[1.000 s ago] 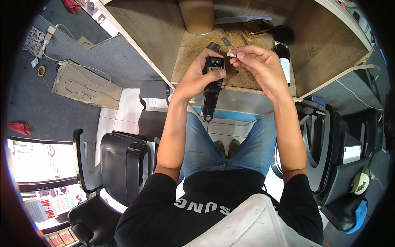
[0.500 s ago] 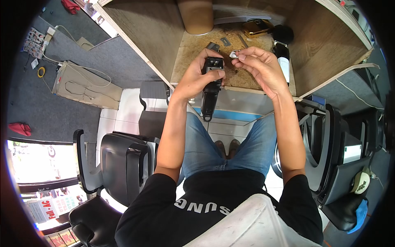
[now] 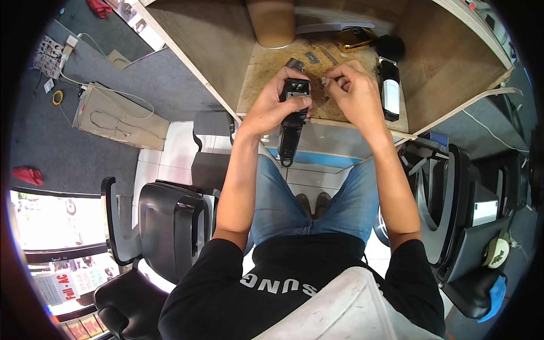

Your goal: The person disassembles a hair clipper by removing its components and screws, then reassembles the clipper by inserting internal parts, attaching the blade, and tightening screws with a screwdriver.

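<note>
My left hand (image 3: 265, 112) is wrapped around a black hair clipper (image 3: 290, 139), thumb across its front. The clipper's top end is uncovered, with small metal parts showing inside, and its body hangs down past the shelf edge. Just to the right, my right hand (image 3: 358, 96) pinches a small whitish piece (image 3: 324, 81) between thumb and fingertips, apart from the clipper; its exact kind is too small to tell. Beyond my hands, a flat toothed metal plate (image 3: 311, 57) and a grey metal piece (image 3: 294, 64) lie on the shelf.
The wooden shelf (image 3: 249, 90) has side walls and holds a brown cylinder (image 3: 273, 22), a white comb (image 3: 334, 26), a gold trimmer (image 3: 354, 38), a black brush (image 3: 391, 44) and a black-and-white clipper (image 3: 391, 93). A black chair (image 3: 164, 218) stands at left.
My right hand has turned over and closed in more, its knuckles now facing up, and the small whitish piece is more covered. My left hand and the clipper have hardly moved.
</note>
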Tool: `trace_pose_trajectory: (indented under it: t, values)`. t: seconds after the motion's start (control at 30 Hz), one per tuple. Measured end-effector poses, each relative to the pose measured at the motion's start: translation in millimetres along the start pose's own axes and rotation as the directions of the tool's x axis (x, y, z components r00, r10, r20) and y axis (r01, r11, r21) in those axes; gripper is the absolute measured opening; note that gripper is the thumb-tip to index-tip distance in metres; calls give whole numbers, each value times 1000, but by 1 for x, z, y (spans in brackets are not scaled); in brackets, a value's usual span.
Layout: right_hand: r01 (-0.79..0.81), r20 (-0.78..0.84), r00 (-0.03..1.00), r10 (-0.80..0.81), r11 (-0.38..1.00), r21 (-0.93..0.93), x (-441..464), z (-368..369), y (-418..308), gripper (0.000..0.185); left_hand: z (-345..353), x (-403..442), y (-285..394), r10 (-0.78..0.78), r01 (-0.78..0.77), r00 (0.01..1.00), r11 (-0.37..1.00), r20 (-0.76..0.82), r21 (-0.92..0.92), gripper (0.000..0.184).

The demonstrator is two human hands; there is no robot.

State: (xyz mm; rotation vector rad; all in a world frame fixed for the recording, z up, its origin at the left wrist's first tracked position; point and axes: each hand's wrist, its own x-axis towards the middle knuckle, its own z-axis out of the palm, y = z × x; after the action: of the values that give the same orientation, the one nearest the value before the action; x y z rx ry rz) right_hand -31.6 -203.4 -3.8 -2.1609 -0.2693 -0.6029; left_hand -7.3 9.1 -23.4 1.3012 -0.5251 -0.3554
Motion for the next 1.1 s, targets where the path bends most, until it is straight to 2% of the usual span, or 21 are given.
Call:
trace_pose_trajectory:
  t: [0.03,0.13,0.23,0.33,0.53,0.63,0.73,0.83,0.9,1.1]
  values:
    - [-44,-19,999,45,998,33,0,-2,-4,11,-1,0,0,1,-1,1000,1000,4,-3,38]
    - [-221,89,975,203,932,287,-1,-6,-8,10,-1,0,0,0,0,1000,1000,20,-10,39]
    - [-59,75,997,30,905,421,-1,-5,-14,10,-1,-1,0,-1,1,1000,1000,19,-3,40]
    - [146,136,971,-197,939,312,3,-13,-27,11,-1,-1,1,4,-4,1000,1000,15,18,41]
    - [239,276,913,-299,943,232,8,-21,-35,10,0,0,0,7,-7,1000,999,9,43,42]
    - [440,223,858,-462,886,144,9,-20,-29,10,-1,-1,0,-1,1,1000,999,1,43,43]
    - [360,291,878,-380,925,124,5,-23,-33,14,-1,0,-1,7,-6,1000,997,-10,71,42]
    - [134,321,923,-213,958,252,3,-24,-38,15,-3,0,-1,18,-18,1000,996,1,90,43]
    - [89,316,932,-177,958,274,4,-24,-40,18,0,-1,3,-4,4,1000,999,14,35,44]
    - [-22,301,947,-113,912,410,8,-19,-42,32,0,-1,1,-4,3,1000,999,14,35,46]
